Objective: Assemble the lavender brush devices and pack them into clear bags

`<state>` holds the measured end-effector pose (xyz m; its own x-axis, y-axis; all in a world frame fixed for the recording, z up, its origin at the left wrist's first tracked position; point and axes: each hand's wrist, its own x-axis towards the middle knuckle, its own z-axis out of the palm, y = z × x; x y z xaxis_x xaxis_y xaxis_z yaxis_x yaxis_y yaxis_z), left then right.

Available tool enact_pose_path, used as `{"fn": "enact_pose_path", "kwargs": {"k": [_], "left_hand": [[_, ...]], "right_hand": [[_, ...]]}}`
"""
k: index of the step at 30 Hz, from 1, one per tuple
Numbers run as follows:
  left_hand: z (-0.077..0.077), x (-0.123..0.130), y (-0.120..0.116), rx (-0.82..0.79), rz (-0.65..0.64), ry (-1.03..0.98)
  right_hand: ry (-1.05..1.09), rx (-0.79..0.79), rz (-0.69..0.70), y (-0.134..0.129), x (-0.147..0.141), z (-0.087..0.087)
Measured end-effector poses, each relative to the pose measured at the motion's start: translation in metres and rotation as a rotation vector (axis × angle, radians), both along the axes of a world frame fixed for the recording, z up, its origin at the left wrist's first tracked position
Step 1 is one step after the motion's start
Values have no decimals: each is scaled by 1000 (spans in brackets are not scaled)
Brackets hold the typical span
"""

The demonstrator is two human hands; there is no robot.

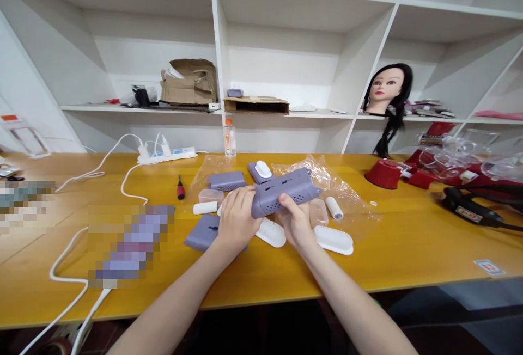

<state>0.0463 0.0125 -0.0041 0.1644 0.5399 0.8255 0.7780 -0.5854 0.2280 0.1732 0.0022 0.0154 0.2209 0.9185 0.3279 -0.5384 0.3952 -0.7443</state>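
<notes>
In the head view, the left hand curls its fingers around one end of a purple perforated plastic housing, held above the wooden table; the right hand grips it with the thumb in front, other fingers mostly hidden

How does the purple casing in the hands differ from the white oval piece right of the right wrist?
The purple casing is held by the left hand and right hand; the white piece lies on the table. The casing shows slots and holes; the white piece, small projections. Both are elongated.
</notes>
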Motion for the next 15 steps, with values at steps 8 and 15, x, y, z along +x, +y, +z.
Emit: {"fn": "enact_pose_path", "kwargs": {"k": [8,15], "left_hand": [[1,-1,-3,-10,-8,95],[-5,-1,1,56,-39,18]], "right_hand": [[-36,17,-121,-1,-1,-5],[25,12,-82,1,0,-3]]}}
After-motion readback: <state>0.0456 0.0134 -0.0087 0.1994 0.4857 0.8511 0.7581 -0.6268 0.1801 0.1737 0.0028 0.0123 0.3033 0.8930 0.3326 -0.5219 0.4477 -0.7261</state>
